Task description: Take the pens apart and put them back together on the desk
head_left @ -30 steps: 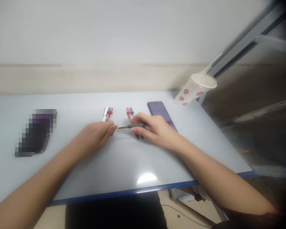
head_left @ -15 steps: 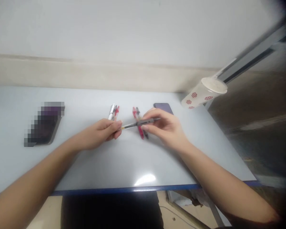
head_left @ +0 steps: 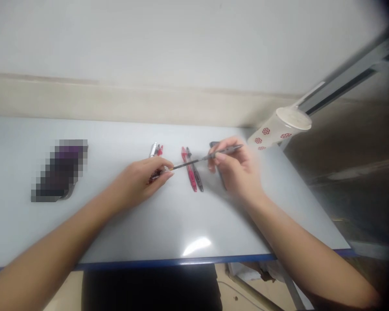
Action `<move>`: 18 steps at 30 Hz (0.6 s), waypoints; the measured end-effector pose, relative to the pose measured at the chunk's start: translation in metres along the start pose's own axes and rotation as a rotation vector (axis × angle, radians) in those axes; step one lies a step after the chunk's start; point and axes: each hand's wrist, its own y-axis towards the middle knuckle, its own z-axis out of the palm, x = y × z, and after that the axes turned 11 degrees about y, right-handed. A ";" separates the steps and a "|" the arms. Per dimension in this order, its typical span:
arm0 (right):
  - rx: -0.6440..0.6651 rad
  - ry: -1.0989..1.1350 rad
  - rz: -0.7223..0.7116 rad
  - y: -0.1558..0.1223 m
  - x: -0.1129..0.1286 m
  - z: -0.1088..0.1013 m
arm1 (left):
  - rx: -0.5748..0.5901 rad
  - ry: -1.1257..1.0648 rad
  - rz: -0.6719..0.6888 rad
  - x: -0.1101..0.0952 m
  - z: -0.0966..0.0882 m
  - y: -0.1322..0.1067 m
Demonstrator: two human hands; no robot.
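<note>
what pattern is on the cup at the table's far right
The cup is white with small red flower-like motifs, clearest in the head view.

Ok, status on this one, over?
Left hand pinches grey pen tip; right hand grips its barrel. Pen held above two loose pens on table. Nothing obstructing.

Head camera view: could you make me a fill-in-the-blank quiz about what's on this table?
The grey pen runs from the left hand to the right hand. Below it lie ___ pens, red and dark. The cup bears ___ flower marks. The table has a ___ front edge. Missing: two; red; blue.
</note>
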 end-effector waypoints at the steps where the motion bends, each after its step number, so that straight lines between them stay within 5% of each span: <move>1: -0.008 0.000 -0.001 0.001 0.000 -0.001 | -0.008 0.001 -0.007 0.000 0.000 0.000; 12: -0.014 -0.113 0.002 0.004 0.006 -0.001 | 0.023 0.017 -0.031 -0.004 -0.002 0.001; 18: 0.209 -0.274 0.180 0.000 0.022 0.005 | 0.088 -0.035 -0.014 -0.008 -0.006 0.001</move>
